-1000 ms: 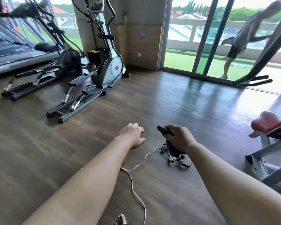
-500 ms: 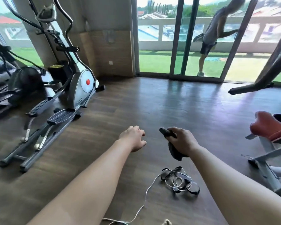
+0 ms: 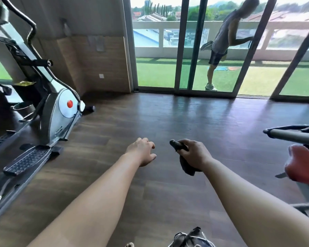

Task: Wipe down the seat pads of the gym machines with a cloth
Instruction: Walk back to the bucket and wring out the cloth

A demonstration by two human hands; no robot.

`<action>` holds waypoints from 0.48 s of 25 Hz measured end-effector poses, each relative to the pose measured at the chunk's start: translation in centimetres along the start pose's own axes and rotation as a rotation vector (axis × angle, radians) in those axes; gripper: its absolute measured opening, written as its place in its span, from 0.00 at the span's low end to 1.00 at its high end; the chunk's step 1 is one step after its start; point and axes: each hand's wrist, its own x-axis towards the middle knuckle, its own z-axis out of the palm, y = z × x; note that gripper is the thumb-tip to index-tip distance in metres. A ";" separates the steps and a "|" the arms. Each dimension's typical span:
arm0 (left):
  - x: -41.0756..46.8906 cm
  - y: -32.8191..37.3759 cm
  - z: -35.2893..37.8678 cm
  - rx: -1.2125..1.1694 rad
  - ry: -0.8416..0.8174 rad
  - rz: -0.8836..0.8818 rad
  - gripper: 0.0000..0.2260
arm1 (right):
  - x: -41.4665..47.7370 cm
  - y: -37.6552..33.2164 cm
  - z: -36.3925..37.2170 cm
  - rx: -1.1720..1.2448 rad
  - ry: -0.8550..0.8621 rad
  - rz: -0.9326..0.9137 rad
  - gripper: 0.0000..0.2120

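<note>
Dark wood-plank floor (image 3: 168,122), elliptical trainer (image 3: 61,111) at left, red seat pad (image 3: 301,166) at right. Right hand (image 3: 194,154) clenches a dark cloth (image 3: 185,166); left hand (image 3: 143,151) loosely curled, empty.

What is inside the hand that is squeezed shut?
The right hand grips a dark crumpled cloth. One end pokes out above the fingers and the rest hangs below the palm. The middle of the cloth is hidden inside the fist.

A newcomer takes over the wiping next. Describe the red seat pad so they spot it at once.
Start at the sliding glass doors, then look down the wooden floor to the far right. The seat pad sits there below a grey bar; it is the only red cushion in view.
</note>
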 end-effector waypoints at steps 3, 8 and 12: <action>11.1 -2.3 -1.9 0.022 0.004 0.052 0.24 | 10.0 0.7 -0.1 0.010 0.062 0.027 0.14; 27.9 -4.6 -6.9 0.053 -0.039 0.163 0.24 | 24.1 1.2 -1.4 0.037 0.120 0.168 0.14; 40.1 -2.8 -11.5 0.100 -0.043 0.267 0.24 | 33.8 2.3 -5.4 0.074 0.214 0.233 0.16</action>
